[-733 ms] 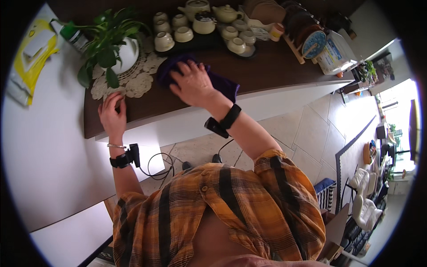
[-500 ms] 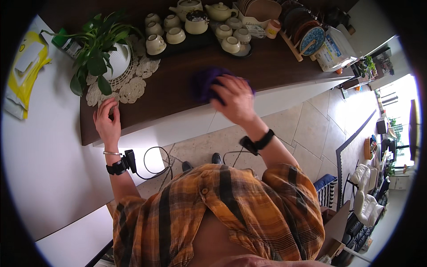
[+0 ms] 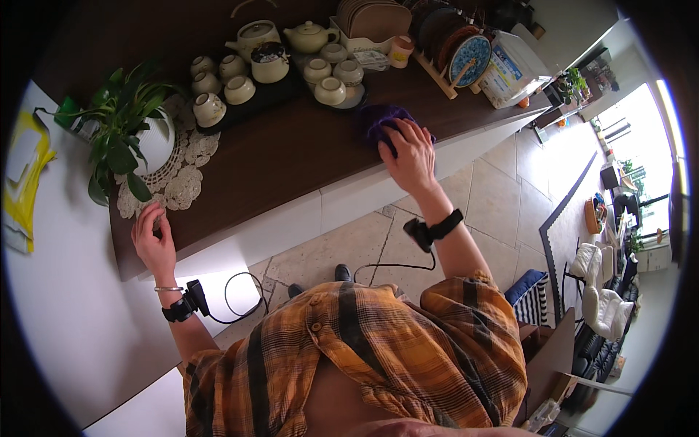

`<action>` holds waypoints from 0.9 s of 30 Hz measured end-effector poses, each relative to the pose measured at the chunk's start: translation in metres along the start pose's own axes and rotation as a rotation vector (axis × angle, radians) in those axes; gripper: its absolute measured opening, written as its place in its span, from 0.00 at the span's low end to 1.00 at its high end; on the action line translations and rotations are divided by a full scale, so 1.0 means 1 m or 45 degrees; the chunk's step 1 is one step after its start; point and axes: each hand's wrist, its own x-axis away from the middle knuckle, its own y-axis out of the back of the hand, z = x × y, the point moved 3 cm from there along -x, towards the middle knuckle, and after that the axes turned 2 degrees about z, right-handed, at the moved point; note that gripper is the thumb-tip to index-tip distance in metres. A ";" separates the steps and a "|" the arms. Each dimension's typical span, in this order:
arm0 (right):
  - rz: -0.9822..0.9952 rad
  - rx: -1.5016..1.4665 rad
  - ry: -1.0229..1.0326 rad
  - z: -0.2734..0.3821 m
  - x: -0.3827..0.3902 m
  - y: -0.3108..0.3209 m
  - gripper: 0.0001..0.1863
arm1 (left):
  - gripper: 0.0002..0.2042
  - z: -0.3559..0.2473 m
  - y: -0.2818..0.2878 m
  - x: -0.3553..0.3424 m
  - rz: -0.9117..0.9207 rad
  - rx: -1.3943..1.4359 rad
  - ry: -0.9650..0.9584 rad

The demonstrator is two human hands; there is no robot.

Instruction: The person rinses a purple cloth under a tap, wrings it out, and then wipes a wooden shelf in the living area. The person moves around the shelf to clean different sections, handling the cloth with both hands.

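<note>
My right hand (image 3: pixel 410 159) rests over a bunched purple cloth (image 3: pixel 379 121) near the front edge of the dark wooden counter (image 3: pixel 258 166), fingers bent around it. My left hand (image 3: pixel 153 240) is at the counter's left front, fingertips curled at the edge of a crocheted doily (image 3: pixel 180 186), thumb apart; I cannot see anything held in it. On the doily stands a potted plant (image 3: pixel 122 151) in a white pot (image 3: pixel 153 146), just beyond my left hand.
Behind stand cream cups (image 3: pixel 239 89), teapots (image 3: pixel 309 38), a plate rack (image 3: pixel 468 63) and a white box (image 3: pixel 508 71). A yellow package (image 3: pixel 20 197) lies at the left. Below are tiled floor (image 3: pixel 488 204), a cable (image 3: pixel 393 266) and a striped cushion (image 3: pixel 530 298).
My right hand has slid the purple cloth rightward along the counter. The view has shifted, so the plant and left hand appear lower and farther left. My left hand still sits by the doily.
</note>
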 end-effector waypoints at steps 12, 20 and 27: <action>0.060 0.356 -0.568 -0.103 -0.017 0.017 0.15 | 0.05 -0.009 0.008 -0.003 0.006 -0.057 -0.072; 0.072 0.139 -0.615 -0.078 -0.037 0.028 0.18 | 0.05 -0.097 -0.014 -0.015 0.049 0.203 -0.337; 0.278 0.239 -0.322 -0.073 -0.057 -0.015 0.25 | 0.09 -0.120 -0.049 -0.021 0.127 0.103 -0.341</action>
